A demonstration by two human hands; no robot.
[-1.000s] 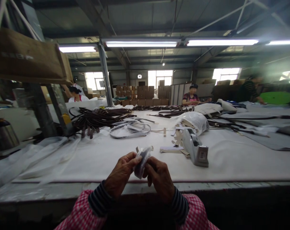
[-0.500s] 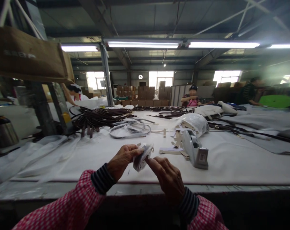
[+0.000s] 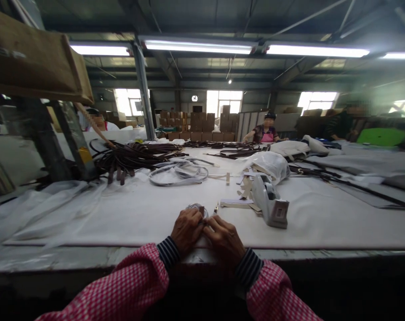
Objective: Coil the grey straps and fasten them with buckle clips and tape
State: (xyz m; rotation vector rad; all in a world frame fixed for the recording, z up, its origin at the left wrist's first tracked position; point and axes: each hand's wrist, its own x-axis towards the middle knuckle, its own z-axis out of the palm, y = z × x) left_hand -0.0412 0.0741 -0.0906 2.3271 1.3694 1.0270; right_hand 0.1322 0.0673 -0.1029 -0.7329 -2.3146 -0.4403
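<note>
Low over the near edge of the white-covered table (image 3: 122, 223), my left hand (image 3: 188, 229) is closed on a coiled strap (image 3: 194, 206) in clear plastic. A small brown end piece (image 3: 201, 209) shows on the coil. My right hand (image 3: 224, 236) touches or nearly touches the left, its thumb and fingers pinched together at the strap's near side. What lies between those right fingertips is mostly hidden. A gold-coloured metal fitting (image 3: 216, 207) sticks up just beyond the right fingers.
Right of my hands stands a tape dispenser (image 3: 271, 203), with paper strips (image 3: 237, 203) beside it. Farther back lie a loose plastic-wrapped strap (image 3: 178, 174), a pile of dark straps (image 3: 135, 154) and a plastic-covered bundle (image 3: 269, 165). Co-workers sit across the table.
Both hands have come down and closer together with the coiled strap, now near the tabletop. The coil has turned, and the metal fitting shows past the right hand.
</note>
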